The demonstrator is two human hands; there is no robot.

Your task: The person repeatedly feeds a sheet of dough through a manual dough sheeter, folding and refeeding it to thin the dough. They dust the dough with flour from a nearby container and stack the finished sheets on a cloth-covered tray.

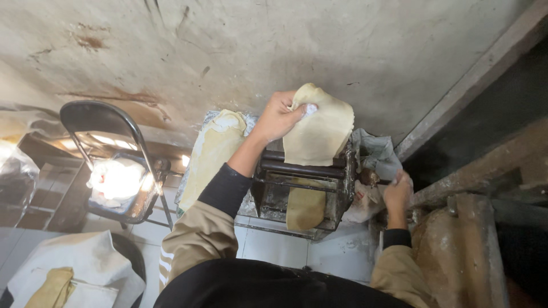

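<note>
My left hand holds up the top edge of a flat sheet of yellow dough over a dark metal roller machine. The sheet passes between the rollers and its lower end hangs out below them. At the machine's right side my right hand is closed around something, seemingly the crank, which the hand and a cloth hide.
A long slab of dough lies on a foil-lined tray left of the machine. A black folding chair with a white bundle stands at the left. More dough on white cloth at bottom left. A stained wall behind; a grimy wooden bench right.
</note>
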